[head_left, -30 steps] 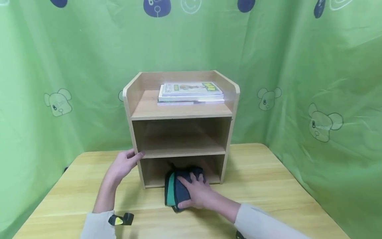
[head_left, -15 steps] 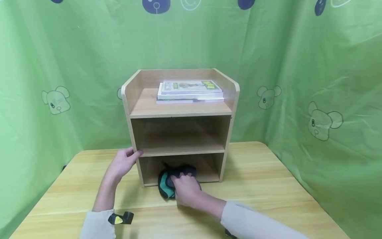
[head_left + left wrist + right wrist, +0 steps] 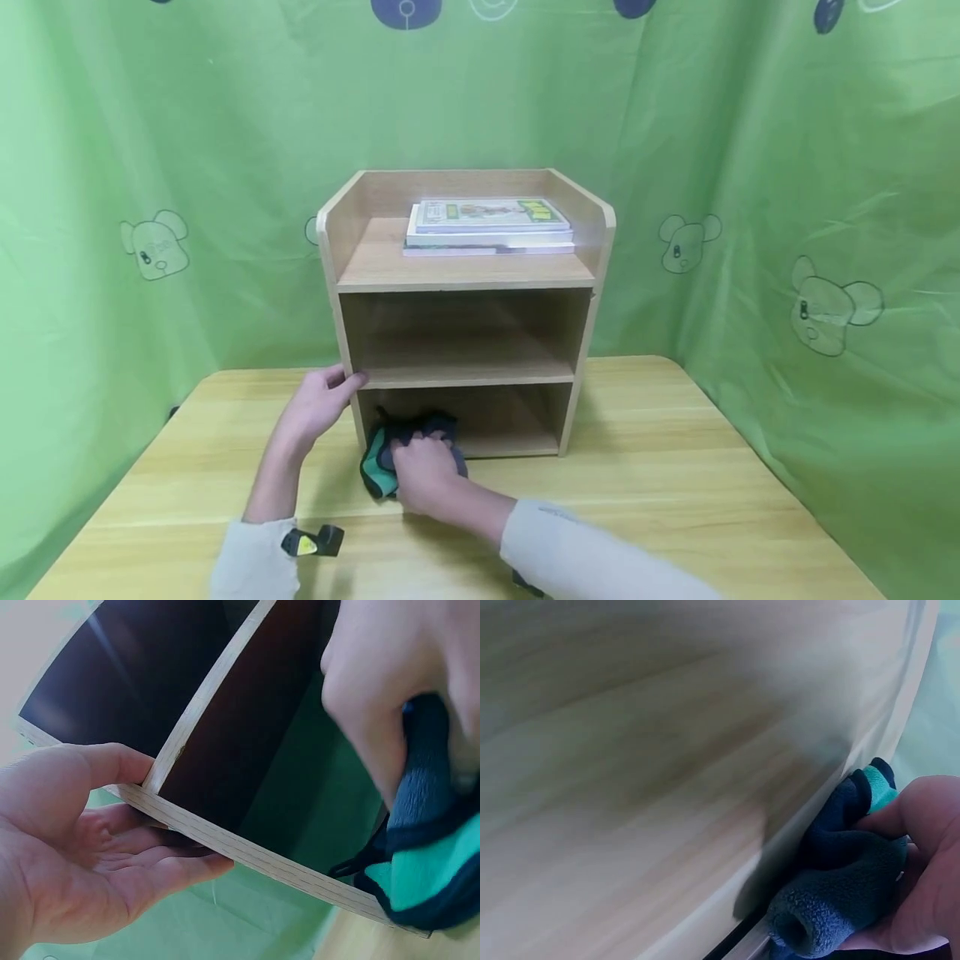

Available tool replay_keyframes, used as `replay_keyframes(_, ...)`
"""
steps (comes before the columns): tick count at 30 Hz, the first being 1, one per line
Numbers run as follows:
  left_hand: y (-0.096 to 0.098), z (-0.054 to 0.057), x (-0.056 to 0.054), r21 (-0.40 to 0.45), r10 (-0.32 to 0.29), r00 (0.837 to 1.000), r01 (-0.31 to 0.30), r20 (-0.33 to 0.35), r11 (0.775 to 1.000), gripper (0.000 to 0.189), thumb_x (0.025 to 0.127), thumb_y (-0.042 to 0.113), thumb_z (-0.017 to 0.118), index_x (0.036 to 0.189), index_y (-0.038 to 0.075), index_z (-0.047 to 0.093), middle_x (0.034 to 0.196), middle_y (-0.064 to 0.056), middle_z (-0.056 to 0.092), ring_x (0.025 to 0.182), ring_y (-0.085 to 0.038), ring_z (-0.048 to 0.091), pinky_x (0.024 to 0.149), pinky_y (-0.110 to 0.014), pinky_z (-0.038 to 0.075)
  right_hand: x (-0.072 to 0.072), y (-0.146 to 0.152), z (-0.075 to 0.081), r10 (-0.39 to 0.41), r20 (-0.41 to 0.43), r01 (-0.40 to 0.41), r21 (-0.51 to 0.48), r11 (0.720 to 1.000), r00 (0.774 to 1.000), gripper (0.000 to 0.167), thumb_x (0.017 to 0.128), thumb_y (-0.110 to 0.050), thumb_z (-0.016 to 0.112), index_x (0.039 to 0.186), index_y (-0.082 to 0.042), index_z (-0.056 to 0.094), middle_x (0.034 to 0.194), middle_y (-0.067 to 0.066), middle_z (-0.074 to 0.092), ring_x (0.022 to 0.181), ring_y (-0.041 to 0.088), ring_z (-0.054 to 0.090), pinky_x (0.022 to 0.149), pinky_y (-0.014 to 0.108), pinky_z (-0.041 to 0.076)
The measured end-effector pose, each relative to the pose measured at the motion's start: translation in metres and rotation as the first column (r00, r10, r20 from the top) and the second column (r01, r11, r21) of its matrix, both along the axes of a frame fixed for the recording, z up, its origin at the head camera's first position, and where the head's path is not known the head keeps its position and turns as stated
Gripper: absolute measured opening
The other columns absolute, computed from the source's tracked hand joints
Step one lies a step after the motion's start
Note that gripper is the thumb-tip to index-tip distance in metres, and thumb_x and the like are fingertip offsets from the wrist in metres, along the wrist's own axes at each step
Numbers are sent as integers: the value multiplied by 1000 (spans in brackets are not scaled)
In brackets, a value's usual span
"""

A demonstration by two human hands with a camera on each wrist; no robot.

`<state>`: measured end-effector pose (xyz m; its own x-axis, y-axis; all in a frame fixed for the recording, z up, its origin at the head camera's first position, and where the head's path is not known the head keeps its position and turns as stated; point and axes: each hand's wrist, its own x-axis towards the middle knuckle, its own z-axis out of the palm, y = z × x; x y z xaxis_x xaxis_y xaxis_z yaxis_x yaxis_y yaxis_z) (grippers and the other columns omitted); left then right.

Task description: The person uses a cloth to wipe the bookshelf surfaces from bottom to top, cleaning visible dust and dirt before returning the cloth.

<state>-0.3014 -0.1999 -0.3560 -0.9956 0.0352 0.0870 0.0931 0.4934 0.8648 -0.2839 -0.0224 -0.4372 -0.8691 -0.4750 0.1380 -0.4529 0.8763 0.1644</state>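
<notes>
A wooden shelf unit (image 3: 465, 381) stands on the table, with two open compartments below its top tray. My left hand (image 3: 321, 407) holds its left side panel at the height of the middle board, thumb on the front edge and fingers along the outside, as the left wrist view shows. My right hand (image 3: 426, 473) grips a bunched dark blue cloth (image 3: 832, 885) with a green band and black edging. The cloth lies at the front of the lowest compartment, close to the left panel. In the right wrist view the cloth is folded between thumb and fingers.
Several books (image 3: 491, 225) lie stacked on the shelf's top. The wooden table (image 3: 660, 475) extends on both sides of the unit. Green curtains (image 3: 225, 125) with bear prints hang behind and at the sides.
My right hand has closed its spread fingers on the cloth, bunching it, and moved it left along the lowest compartment's front. My left hand keeps its hold on the panel.
</notes>
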Motion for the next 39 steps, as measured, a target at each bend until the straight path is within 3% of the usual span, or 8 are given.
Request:
replay_keyframes(9, -5, -3, 5, 34, -11, 1000, 10, 14, 999, 48, 104, 36, 53, 138, 2, 60, 140, -19, 61, 133, -35, 52, 110, -56, 44, -2, -14, 2, -27, 65, 30, -41, 999, 997, 25, 78, -34, 79, 93, -14, 74, 88, 5, 73, 85, 27, 70, 77, 48, 60)
replay_keyframes(14, -4, -1, 5, 5, 13, 1000, -13, -2, 1000, 37, 102, 36, 56, 106, 0, 64, 82, -7, 56, 80, -22, 53, 67, -34, 47, -2, -14, 2, 4, 70, 6, -134, 991, 998, 29, 75, -24, 76, 104, -21, 74, 82, 2, 71, 73, 21, 64, 67, 37, 56)
replay_keyframes(18, -4, 2, 4, -1, 23, 1000, -23, -9, 1000, 35, 102, 35, 56, 95, 1, 60, 72, -1, 39, 68, -18, 39, 57, -30, 34, 1, -16, 5, 13, 124, 20, -264, 964, 992, 54, 75, -14, 72, 127, -26, 70, 97, 5, 76, 81, 24, 66, 67, 36, 57)
replay_keyframes(21, -4, 3, 4, -17, 22, 1000, -22, -14, 1000, 37, 102, 36, 56, 97, 0, 61, 75, -2, 41, 72, -18, 40, 59, -30, 35, 3, -16, 7, 14, 195, 68, -410, 910, 981, 60, 75, -9, 69, 133, -25, 69, 111, 6, 76, 88, 24, 68, 69, 35, 57)
replay_keyframes(24, -3, 3, 3, -31, 21, 1000, -22, -17, 999, 37, 102, 36, 55, 100, 0, 63, 82, -5, 49, 78, -20, 45, 65, -30, 39, 4, -16, 10, 47, 250, 108, -569, 815, 967, 58, 79, -5, 66, 135, -20, 67, 120, 10, 74, 84, 20, 67, 63, 29, 55)
replay_keyframes(28, -2, 3, 3, -20, 8, 1000, -9, -19, 1000, 39, 102, 35, 55, 120, 2, 67, 116, -17, 66, 104, -27, 58, 87, -39, 51, 4, -14, 15, 107, 218, 82, -710, 699, 970, 52, 84, -2, 64, 134, -14, 68, 118, 11, 75, 78, 15, 63, 64, 25, 53)
replay_keyframes(33, 1, 3, 3, -1, 4, 1000, -4, -29, 1000, 46, 102, 34, 56, 136, 4, 63, 135, -19, 64, 122, -30, 57, 100, -44, 49, 2, -14, 26, 100, 71, -8, -774, 633, 992, 52, 86, -3, 63, 135, -19, 67, 123, 5, 73, 102, 20, 70, 85, 35, 59)
replay_keyframes(39, 3, 4, 2, -17, 12, 999, -12, -41, 1000, 38, 101, 34, 57, 120, 3, 69, 114, -14, 69, 97, -21, 58, 77, -28, 48, 3, -12, 36, 141, -70, -142, -785, 603, 987, 59, 82, 3, 58, 140, -10, 62, 136, 7, 67, 125, 29, 63, 112, 57, 42)
